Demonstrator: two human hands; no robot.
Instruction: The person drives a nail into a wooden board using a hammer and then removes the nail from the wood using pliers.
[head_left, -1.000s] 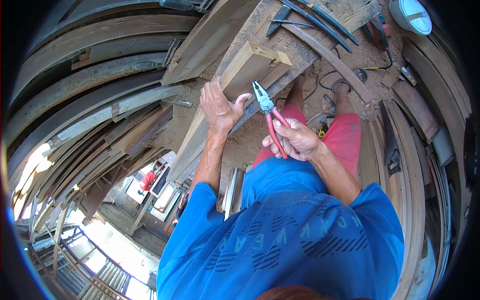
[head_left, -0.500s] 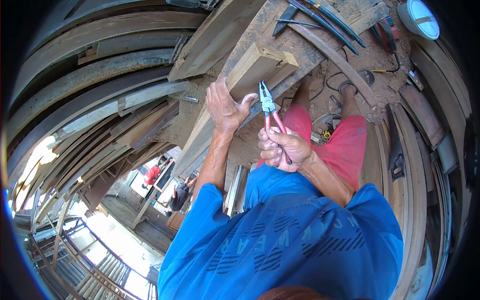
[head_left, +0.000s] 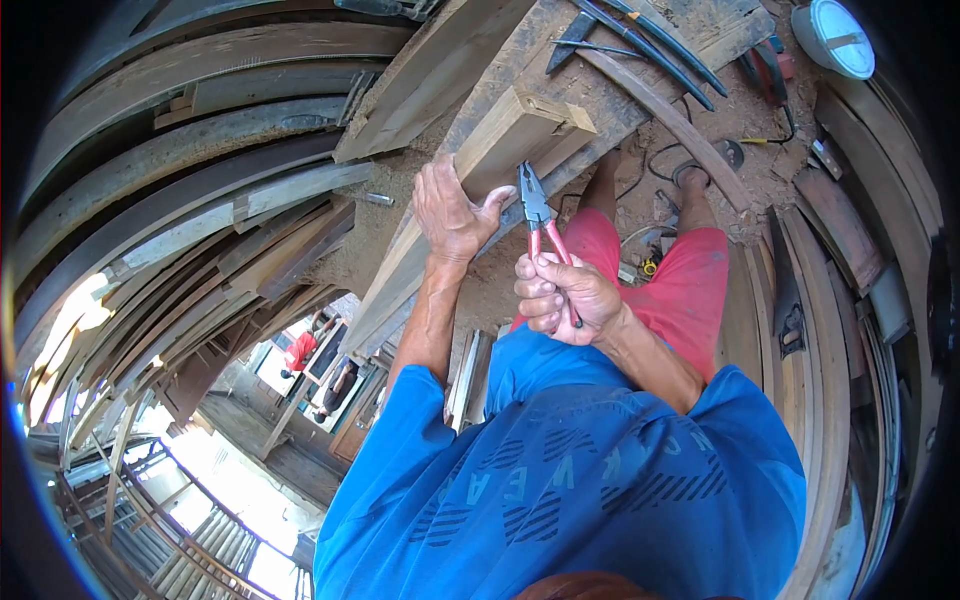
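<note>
My right hand [head_left: 568, 297] is wrapped round the red handles of a pair of pliers [head_left: 535, 203], whose metal jaws point up toward the timber. My left hand [head_left: 453, 212] rests against the side of a thick wooden beam [head_left: 500, 140], thumb spread away from the fingers. The beam's near end, with a notch cut in it, lies on a worn wooden bench [head_left: 600, 95]. The plier jaws are just below that end, close to my left thumb. Whether they touch the wood I cannot tell.
Blue-black bars [head_left: 650, 50] and a curved wooden strip [head_left: 680, 130] lie on the bench. A white bucket [head_left: 842, 42], a red power tool [head_left: 770, 75] and a handsaw [head_left: 788, 290] are at the right. Stacked planks [head_left: 190, 150] stand left. Other people are far off at lower left.
My right hand has closed more fully round the plier handles, and the handles have come closer together. The view has shifted slightly. My left hand keeps its place on the beam.
</note>
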